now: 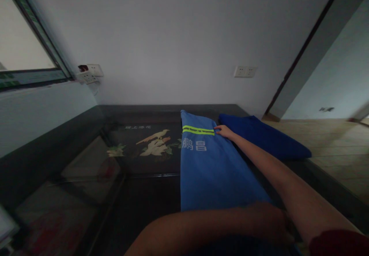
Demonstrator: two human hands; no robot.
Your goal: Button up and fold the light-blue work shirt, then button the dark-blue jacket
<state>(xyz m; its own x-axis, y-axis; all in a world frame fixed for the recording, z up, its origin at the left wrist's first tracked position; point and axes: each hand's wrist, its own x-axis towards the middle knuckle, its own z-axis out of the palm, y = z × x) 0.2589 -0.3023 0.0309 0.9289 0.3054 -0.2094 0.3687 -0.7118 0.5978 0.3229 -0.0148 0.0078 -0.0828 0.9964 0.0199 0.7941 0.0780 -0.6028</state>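
A light blue work jacket [211,171], folded into a long panel, lies on a dark table. Across its far part runs a yellow-green reflective stripe [198,130], with white characters below it. At the jacket's right edge, beside the stripe, my right hand [224,131] pinches the cloth between thumb and fingers. My left hand [269,219] reaches across the near end of the jacket, low in the view. Motion blur smears its fingers, so their grip is unclear. To the right of my right hand lies a folded dark blue cloth [259,135].
The dark table [161,192] has a glossy top with a bird-and-flower picture [155,144]. Behind it rises a white wall with a double socket [245,71]. A power adapter [88,77] hangs from another socket at left. Tiled floor [331,140] shows at right.
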